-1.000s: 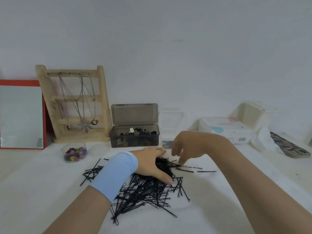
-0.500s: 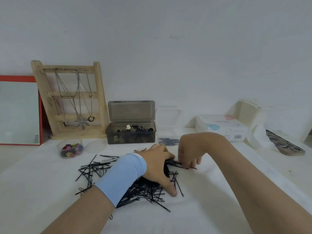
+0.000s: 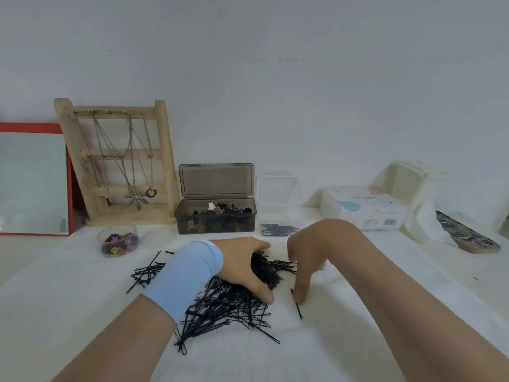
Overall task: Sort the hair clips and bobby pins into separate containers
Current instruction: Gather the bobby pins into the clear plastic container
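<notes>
Smoky box (image 3: 192, 226): lid flipped up, back by the wall, packed with dark hair clips (image 3: 220, 210).
Clear tub (image 3: 278, 208): just right of the smoky one, lid up, thin layer of black pins on the bottom.
Round tub (image 3: 110, 250): off to the left, colourful mini clips inside.
Bobby pins (image 3: 228, 307): big black heap mid-cloth.
Left hand (image 3: 242, 268): fingers curled round a thick bunch on top of the heap.
Right hand (image 3: 311, 252): fingers loosely bent, gripping nothing, one tip pressing a loose pin (image 3: 299, 311) just right of the heap.
</notes>
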The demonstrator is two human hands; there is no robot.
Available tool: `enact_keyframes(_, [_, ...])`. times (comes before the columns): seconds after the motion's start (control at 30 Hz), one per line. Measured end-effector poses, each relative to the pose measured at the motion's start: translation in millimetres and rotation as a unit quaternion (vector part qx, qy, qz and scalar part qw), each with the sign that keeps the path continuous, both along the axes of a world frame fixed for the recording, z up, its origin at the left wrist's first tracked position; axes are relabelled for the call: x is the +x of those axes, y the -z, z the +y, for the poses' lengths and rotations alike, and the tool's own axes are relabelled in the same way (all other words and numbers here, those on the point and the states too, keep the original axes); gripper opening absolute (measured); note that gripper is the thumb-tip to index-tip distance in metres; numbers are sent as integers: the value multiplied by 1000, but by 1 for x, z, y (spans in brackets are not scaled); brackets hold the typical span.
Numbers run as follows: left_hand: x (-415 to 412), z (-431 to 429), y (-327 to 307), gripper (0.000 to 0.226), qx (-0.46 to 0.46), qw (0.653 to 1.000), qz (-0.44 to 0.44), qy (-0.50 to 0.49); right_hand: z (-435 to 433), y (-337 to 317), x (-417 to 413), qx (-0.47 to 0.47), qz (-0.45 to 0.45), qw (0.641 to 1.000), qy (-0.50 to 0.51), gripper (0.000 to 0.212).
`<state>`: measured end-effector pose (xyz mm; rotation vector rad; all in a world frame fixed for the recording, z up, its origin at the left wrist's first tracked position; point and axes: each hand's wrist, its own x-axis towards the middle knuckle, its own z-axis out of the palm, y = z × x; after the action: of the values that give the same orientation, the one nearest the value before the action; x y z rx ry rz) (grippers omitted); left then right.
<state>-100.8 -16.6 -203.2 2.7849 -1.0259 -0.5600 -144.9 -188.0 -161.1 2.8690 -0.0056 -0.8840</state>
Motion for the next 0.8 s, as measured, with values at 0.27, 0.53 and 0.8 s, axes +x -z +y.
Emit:
enact_keyframes(0.27, [4, 1, -6, 88, -24, 1000, -14, 1, -5, 16, 12, 124, -42, 990, -47, 16])
enact_keyframes(0.53, [-10, -8, -10, 124, 13, 1000, -27, 6, -5, 14, 17, 329, -160, 930, 44, 31])
enact_keyframes(0.8, [0, -11, 4, 83, -51, 997, -60, -1, 9, -3, -11, 75, 102, 988, 86, 44])
